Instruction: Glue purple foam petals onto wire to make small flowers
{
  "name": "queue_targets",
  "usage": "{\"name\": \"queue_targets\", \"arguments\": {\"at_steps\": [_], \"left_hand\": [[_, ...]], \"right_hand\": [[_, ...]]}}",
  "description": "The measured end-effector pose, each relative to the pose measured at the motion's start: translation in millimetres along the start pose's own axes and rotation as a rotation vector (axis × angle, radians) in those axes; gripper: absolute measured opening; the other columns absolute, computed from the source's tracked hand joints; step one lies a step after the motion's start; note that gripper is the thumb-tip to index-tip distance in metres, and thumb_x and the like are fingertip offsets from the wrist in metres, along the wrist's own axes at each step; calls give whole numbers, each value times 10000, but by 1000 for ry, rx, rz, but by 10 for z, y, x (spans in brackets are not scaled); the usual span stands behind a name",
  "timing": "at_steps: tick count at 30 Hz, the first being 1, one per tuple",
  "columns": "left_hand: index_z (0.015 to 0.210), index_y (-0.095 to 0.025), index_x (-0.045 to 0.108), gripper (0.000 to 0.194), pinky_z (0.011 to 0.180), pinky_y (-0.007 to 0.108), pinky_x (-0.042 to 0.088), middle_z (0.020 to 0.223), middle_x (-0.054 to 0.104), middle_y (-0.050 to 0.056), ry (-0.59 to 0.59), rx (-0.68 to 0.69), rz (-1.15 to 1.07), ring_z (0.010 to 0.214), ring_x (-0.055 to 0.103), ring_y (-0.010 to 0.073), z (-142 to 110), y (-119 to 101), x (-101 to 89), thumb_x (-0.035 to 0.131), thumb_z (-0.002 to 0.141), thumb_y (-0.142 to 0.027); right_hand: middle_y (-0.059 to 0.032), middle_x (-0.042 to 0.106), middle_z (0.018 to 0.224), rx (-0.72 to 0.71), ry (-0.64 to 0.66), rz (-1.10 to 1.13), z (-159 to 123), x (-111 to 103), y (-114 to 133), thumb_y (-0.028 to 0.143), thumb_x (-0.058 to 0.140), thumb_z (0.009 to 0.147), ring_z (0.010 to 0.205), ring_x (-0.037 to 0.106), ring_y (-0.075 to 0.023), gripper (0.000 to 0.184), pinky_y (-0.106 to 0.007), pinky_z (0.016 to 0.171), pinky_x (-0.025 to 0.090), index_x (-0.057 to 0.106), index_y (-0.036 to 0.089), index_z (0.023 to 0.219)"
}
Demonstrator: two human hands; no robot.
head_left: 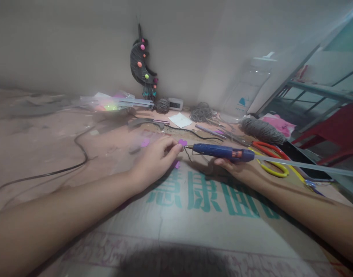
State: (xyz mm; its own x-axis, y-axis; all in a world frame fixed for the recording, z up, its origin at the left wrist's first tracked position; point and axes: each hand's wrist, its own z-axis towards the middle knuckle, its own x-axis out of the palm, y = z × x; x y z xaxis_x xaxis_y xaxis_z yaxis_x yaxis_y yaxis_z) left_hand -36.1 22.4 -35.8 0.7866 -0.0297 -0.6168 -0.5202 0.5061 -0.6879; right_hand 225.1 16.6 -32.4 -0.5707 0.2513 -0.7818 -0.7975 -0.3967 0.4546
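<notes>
My right hand (232,166) is wrapped around a blue glue gun (222,151), with a clear glue stick (309,166) trailing out of its back to the right. The gun's nozzle points left at a small purple foam shape (182,142). My left hand (156,158) pinches that purple shape with its fingertips, just left of the nozzle. Other purple pieces (145,143) lie on the floor beside my left hand. Both hands work over a cardboard sheet (205,207) printed with green characters.
Red-handled scissors (267,148) and yellow-handled ones (276,169) lie right of the gun. Grey yarn (261,130), a phone (302,158), a black cable (78,154), a bag of glue sticks (115,103) and a black moon-shaped ornament (142,65) against the wall surround the work area.
</notes>
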Motion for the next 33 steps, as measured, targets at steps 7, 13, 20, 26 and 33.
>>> {"name": "queue_targets", "arguments": {"at_steps": [7, 13, 20, 26, 33], "left_hand": [[784, -175, 581, 286, 708, 311, 383, 760, 549, 1, -1, 4, 7, 766, 527, 168, 0, 1, -14, 439, 979, -327], [787, -177, 583, 273, 706, 312, 387, 763, 557, 4, -3, 4, 15, 768, 534, 171, -9, -6, -17, 442, 975, -316], [778, -182, 572, 284, 705, 303, 393, 762, 562, 4, -1, 14, 29, 771, 540, 172, -5, 6, -6, 432, 979, -325], [784, -181, 570, 290, 714, 302, 395, 768, 560, 6, 2, 22, 26, 774, 541, 173, -8, 16, -3, 422, 984, -330], [783, -173, 577, 294, 718, 305, 389, 765, 556, 5, 3, 16, 18, 782, 540, 173, -2, -1, -7, 430, 984, -330]], "right_hand": [[0, 656, 626, 2, -7, -28, -6, -6, 17, 511, 660, 744, 574, 619, -205, 264, -320, 536, 517, 626, 258, 677], [-7, 665, 651, -15, -2, 7, 13, 0, 17, 536, 628, 751, 593, 623, -214, 278, -329, 527, 518, 621, 264, 695], [-12, 659, 649, -33, -20, -27, 7, 5, -37, 539, 625, 755, 595, 621, -218, 290, -343, 542, 521, 626, 259, 679], [-21, 667, 659, -4, -7, -9, -7, -1, -15, 536, 628, 764, 599, 632, -226, 290, -358, 548, 534, 636, 254, 695], [-27, 667, 645, 34, -25, -5, 9, 1, 29, 559, 646, 711, 591, 637, -228, 322, -354, 549, 541, 633, 240, 671]]}}
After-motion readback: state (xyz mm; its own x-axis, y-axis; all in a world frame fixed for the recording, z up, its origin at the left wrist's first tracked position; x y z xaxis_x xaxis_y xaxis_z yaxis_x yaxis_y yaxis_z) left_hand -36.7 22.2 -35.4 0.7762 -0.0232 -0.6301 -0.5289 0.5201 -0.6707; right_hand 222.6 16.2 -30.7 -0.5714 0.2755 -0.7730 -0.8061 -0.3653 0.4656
